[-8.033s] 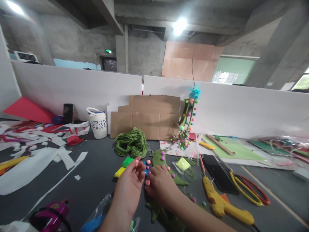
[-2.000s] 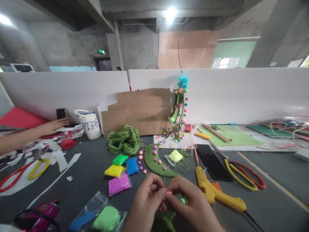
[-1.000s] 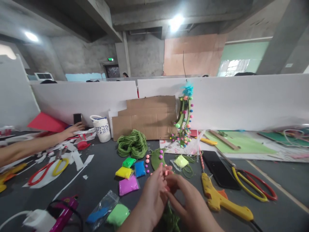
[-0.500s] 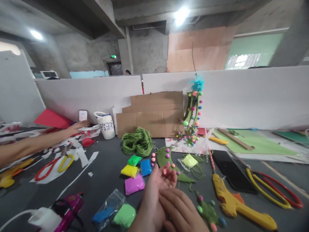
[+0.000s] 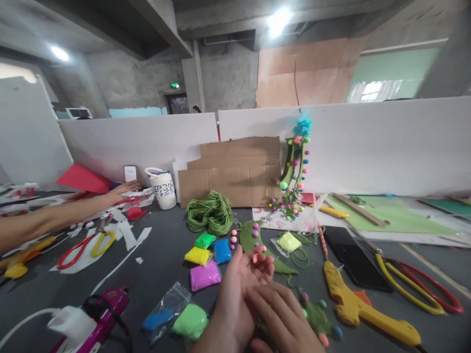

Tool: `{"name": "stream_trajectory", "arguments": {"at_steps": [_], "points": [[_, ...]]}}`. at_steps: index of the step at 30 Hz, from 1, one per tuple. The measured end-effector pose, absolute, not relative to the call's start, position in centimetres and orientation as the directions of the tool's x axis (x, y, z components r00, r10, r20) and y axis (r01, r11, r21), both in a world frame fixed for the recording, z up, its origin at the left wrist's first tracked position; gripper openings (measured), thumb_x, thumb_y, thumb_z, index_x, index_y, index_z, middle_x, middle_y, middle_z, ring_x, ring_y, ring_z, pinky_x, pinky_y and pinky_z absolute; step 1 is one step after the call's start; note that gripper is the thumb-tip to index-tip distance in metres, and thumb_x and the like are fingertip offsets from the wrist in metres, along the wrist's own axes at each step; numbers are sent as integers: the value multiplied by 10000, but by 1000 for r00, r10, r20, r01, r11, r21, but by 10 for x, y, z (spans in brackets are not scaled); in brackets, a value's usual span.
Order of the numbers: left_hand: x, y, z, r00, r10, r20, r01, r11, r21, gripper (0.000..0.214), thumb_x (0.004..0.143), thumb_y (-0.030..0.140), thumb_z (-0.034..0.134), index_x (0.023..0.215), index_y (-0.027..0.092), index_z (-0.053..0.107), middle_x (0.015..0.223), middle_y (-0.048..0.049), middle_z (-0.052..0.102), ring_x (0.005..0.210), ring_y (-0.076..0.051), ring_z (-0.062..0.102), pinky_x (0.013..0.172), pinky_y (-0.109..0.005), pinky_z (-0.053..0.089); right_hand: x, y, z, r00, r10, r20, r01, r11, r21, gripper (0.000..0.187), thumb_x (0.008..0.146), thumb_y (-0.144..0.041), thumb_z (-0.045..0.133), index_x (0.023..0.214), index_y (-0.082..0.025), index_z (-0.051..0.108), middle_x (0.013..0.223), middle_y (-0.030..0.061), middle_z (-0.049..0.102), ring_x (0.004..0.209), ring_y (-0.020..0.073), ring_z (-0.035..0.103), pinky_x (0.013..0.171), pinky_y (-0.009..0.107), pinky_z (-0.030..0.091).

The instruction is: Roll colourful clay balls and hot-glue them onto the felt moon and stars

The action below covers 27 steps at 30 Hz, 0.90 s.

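Observation:
My left hand (image 5: 235, 284) is palm up with its fingers loosely curled. A small piece of coral-pink clay (image 5: 256, 257) rests against its fingers. Laid across the left palm, my right hand (image 5: 281, 311) has its fingers stretched out flat, hiding whatever lies between the palms. Just beyond is a green crescent-shaped piece (image 5: 250, 236) dotted with purple and coral balls. Beside it sit loose clay balls (image 5: 234, 239). A smaller green piece with coloured balls (image 5: 318, 316) is partly covered by my right hand.
Left of my hands lie clay packets, including a purple one (image 5: 205, 275) and a light green one (image 5: 190, 321). Green cord (image 5: 209, 213) is coiled behind. A yellow glue gun (image 5: 368, 309), a phone (image 5: 353, 257) and scissors (image 5: 415, 289) are at right. Another person's arm (image 5: 69, 208) reaches in from the left.
My right hand has shifted slightly down and right across my left palm. The coral clay at the left fingers shows more clearly. The view has tilted slightly.

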<state>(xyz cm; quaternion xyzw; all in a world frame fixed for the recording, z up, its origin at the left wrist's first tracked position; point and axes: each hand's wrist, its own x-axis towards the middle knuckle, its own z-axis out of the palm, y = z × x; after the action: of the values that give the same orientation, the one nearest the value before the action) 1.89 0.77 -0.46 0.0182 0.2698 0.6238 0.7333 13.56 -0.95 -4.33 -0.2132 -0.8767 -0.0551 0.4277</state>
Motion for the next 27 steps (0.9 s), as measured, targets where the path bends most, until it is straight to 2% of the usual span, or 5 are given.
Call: {"name": "stream_trajectory", "arguments": {"at_steps": [7, 13, 19, 22, 27], "points": [[13, 8, -2, 68, 934, -352, -906, 206, 371, 279, 885, 315, 470, 902, 69, 600, 800, -102, 613, 735, -158, 634, 732, -262, 519, 133, -6, -51, -621, 322, 715, 446, 895, -16, 607, 929, -560, 374, 1315, -109, 504, 1226, 130, 641, 1138, 300, 577, 932, 421, 492], [11, 8, -4, 93, 931, -353, -920, 216, 328, 342, 903, 365, 426, 899, 74, 606, 806, -115, 631, 763, -178, 648, 707, -282, 539, 123, -7, -60, -643, 281, 713, 433, 901, 35, 506, 1016, -290, 258, 1471, -75, 208, 1308, 123, 571, 1224, 243, 519, 987, 357, 455], [6, 9, 0, 66, 932, -357, -924, 193, 331, 435, 887, 472, 418, 882, 78, 601, 795, -117, 628, 783, -187, 649, 735, -290, 537, 129, -5, -48, -693, 243, 679, 394, 916, 74, 391, 1006, -274, 323, 1317, -109, 492, 1274, 53, 604, 1209, 214, 534, 1073, 350, 358], [6, 8, 3, 84, 942, -326, -917, 201, 345, 456, 888, 491, 402, 912, 80, 600, 794, -118, 633, 791, -211, 654, 747, -343, 541, 129, -3, -47, -671, 223, 707, 391, 917, 82, 368, 1012, -227, 304, 1274, -98, 528, 1295, 60, 584, 1260, 195, 473, 1103, 337, 288], [7, 6, 4, 145, 912, -385, -910, 275, 310, 424, 888, 481, 416, 945, 97, 584, 817, -97, 645, 752, -185, 649, 736, -326, 537, 130, -1, -48, -649, 259, 716, 393, 919, 23, 592, 957, -520, 348, 1303, -64, 500, 1324, 101, 561, 1308, 228, 407, 1111, 366, 275]]}}
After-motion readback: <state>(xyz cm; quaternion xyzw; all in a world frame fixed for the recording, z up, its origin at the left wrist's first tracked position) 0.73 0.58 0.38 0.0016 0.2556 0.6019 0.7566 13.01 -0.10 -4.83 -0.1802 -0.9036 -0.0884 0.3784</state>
